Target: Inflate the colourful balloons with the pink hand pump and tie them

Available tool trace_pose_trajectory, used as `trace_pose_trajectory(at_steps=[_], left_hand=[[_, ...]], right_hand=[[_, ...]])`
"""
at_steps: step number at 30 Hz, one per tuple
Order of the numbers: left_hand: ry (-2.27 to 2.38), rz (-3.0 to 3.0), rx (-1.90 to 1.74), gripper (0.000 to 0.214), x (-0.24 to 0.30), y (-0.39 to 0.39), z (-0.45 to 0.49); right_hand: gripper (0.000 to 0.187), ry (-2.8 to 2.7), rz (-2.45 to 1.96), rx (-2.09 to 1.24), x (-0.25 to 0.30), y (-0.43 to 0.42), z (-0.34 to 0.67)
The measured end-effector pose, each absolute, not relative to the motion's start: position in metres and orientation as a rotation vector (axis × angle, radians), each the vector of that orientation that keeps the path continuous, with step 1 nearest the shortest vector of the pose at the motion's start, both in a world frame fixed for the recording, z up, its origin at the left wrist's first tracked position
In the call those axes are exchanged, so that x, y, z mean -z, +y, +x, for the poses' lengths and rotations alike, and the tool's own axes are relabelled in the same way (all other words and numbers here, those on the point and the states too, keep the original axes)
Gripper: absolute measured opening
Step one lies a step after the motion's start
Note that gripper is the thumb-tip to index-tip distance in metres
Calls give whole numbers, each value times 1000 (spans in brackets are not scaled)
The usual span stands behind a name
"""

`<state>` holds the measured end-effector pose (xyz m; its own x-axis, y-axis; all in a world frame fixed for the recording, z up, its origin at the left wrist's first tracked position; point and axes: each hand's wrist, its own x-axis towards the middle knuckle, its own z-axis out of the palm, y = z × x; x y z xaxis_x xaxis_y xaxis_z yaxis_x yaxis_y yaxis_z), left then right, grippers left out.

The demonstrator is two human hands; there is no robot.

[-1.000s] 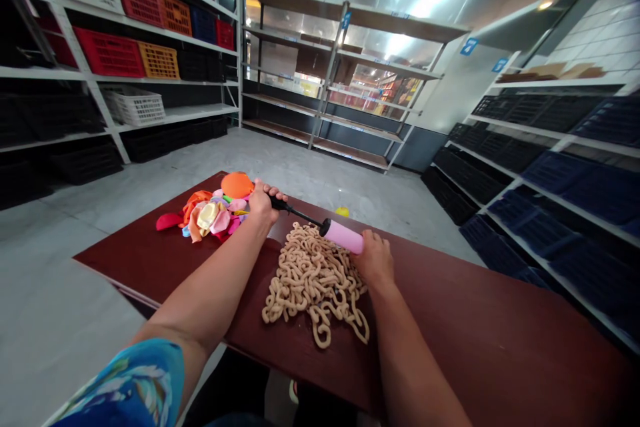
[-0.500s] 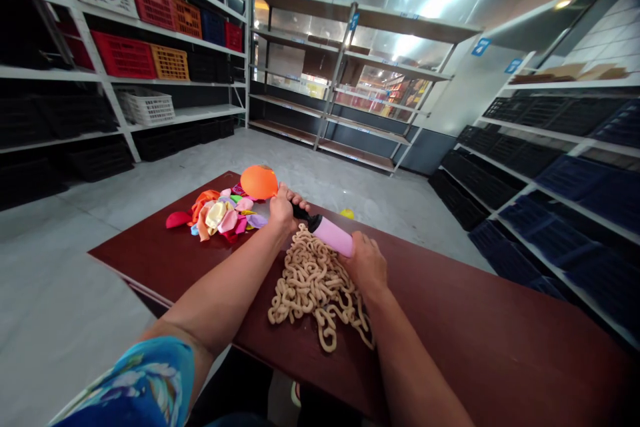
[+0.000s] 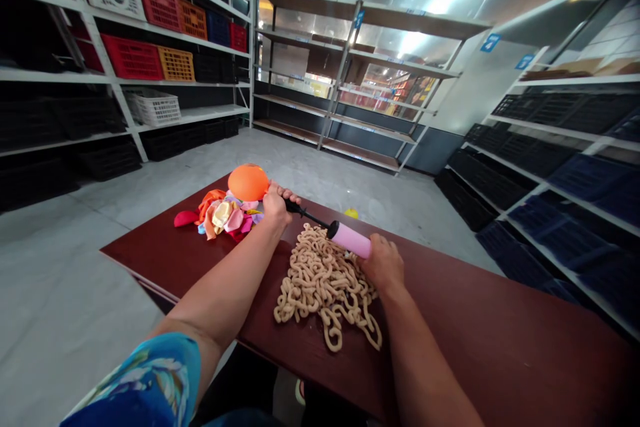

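A balloon pump with a pink barrel [image 3: 351, 240] and a black end is held across the table between both hands. My left hand [image 3: 277, 203] is closed round its black end, right at the neck of a partly inflated orange balloon [image 3: 249, 183]. My right hand [image 3: 384, 263] grips the far end of the pink barrel. A thin black rod [image 3: 316, 218] shows between the two pump parts. Below the pump lies a heap of beige, rope-like loops [image 3: 325, 280]; their material is unclear. Loose uninflated balloons [image 3: 223, 215] in many colours are piled left of my left hand.
The dark red table [image 3: 450, 320] stretches to the right. A yellow thing [image 3: 351, 213] shows beyond its far edge. Shelves with coloured crates [image 3: 133, 57] stand at left, a metal rack [image 3: 345, 67] at the back, and dark crates [image 3: 540, 213] on shelves at right.
My hands have moved apart, and the pump is drawn out, with its black rod now exposed. The orange balloon looks slightly larger. The view has shifted slightly.
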<state>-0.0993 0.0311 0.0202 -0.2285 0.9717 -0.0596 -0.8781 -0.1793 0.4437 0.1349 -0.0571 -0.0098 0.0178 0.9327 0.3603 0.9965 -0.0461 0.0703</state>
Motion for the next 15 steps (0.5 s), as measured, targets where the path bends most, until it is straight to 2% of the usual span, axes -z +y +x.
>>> trace_pose_trajectory(at_steps=[7,15], left_hand=[[417,318,-1645,47,-22,15,-78],[449,294,-1694,40,-22,23,-90]], right_hand=[[21,-2056,-2010,464,9,-65,108],[24,-2085,-1995,362,5,-60,118]])
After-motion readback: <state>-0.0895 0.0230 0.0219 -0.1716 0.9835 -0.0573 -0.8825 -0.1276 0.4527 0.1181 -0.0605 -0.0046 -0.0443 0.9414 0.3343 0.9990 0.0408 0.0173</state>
